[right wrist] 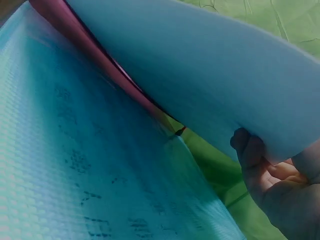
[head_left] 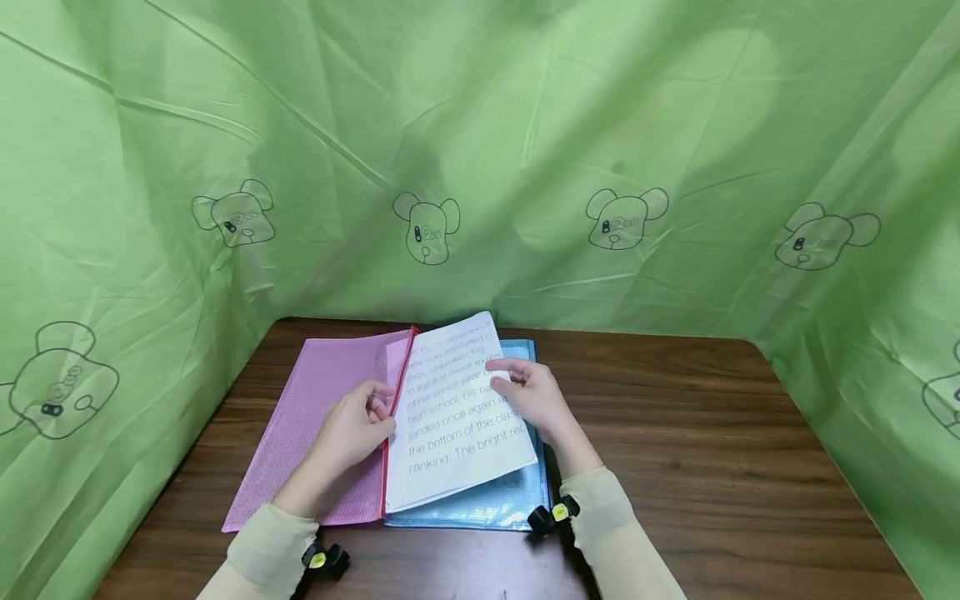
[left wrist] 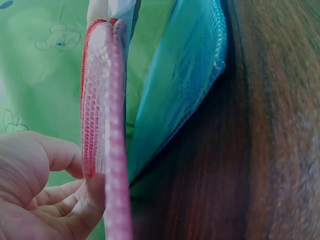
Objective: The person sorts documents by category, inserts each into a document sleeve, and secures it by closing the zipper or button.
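And here's the paper (head_left: 457, 417), big grey print on white, readable in stretches: "thick, unbroken fog. In the first mock exam of his senior year of high school", then "landed once again", "the bottom of the", "ranking. The bright". It's a thin stack, at least two sheets, tilted at the mouth of a pink mesh pouch (head_left: 330, 392) with a red zip (head_left: 405, 371), lying partly over a blue pouch (head_left: 487, 510) on the brown wooden table (head_left: 675, 442). The left hand (head_left: 351, 427) pinches the pouch's zipped edge; the right hand (head_left: 531, 396) has the paper's right edge between thumb and fingers, covering several line ends. Up top, the first line is faint, "seventeen" just about legible. How far the paper sits inside the pink mesh is hidden. The right wrist view gives its blank-looking underside, plus dark marks on the blue pouch, too blurred to read. Behind, mouse-like faces on the green curtain (head_left: 510, 100) carry tiny, unclear lettering.
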A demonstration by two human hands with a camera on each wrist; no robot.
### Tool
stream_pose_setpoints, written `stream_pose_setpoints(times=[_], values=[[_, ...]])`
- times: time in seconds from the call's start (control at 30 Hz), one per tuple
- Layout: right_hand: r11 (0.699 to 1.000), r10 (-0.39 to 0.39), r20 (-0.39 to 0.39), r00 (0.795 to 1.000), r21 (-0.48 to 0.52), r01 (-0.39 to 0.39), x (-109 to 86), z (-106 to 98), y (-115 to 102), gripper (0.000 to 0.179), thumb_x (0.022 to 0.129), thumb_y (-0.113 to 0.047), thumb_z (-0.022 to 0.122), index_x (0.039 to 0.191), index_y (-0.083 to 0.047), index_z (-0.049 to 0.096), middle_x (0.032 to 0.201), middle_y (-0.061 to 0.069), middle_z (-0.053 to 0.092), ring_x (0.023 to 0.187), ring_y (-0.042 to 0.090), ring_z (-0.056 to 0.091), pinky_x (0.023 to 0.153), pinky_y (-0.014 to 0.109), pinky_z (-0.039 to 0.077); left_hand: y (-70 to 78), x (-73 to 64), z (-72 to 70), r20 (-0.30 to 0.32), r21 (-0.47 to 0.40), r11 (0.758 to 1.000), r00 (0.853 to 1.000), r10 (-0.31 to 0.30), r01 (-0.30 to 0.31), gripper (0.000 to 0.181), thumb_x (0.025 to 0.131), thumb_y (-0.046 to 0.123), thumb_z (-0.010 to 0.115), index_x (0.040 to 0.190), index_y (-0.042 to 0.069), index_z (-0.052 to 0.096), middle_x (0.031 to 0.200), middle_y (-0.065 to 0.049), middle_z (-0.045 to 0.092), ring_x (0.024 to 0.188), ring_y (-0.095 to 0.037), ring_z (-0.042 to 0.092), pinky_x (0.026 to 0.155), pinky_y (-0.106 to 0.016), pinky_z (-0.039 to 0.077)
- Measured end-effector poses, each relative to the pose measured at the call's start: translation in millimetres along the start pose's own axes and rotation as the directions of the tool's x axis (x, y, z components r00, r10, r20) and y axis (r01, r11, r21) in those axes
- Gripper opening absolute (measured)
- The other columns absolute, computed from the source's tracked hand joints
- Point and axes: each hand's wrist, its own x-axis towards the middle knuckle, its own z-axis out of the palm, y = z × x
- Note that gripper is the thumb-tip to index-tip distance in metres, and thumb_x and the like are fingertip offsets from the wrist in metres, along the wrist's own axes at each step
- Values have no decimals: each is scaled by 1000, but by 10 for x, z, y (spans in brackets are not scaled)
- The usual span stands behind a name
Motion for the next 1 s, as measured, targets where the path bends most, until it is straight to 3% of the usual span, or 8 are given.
stream_pose_setpoints(times=[0.37, 0.6, 0.83, 1.0], values=[[999, -46, -67, 997, 13, 47, -29, 132, 47, 26, 106, -9, 71, 130, -8, 78, 99, 12, 80, 77, 23, 77, 65, 33, 63, 15, -21, 25, -15, -7, 1000, 1000, 5, -5, 38, 87, 4, 75, 124, 5, 69, 90, -2, 66, 77, -15, 60, 68, -27, 48], [994, -79, -110, 991, -84, 70, -42, 377, 68, 24, 103, -10, 74, 126, -11, 81, 96, 5, 75, 66, 11, 63, 57, 23, 50, 41, -30, 61, -57, -29, 1000, 998, -1, -1, 40, 87, 5, 75, 127, 5, 70, 91, -2, 68, 78, -14, 62, 69, -25, 49], [993, -76, -98, 992, -97, 67, -59, 659, 86, 23, 103, -13, 76, 125, -13, 82, 111, 6, 76, 74, 9, 63, 65, 23, 53, 84, -46, 106, -73, -112, 993, 997, -30, 22, 50, 87, 2, 75, 136, 1, 68, 92, -5, 72, 78, -15, 67, 69, -23, 54], [993, -84, -54, 995, -83, 79, -76, 795, 102, 25, 102, -11, 77, 126, -11, 81, 107, 6, 77, 75, 8, 62, 65, 21, 54, 125, -67, 145, -88, -128, 992, 996, -28, 17, 46, 87, 2, 76, 133, 2, 70, 93, -4, 72, 78, -14, 67, 69, -22, 55]])
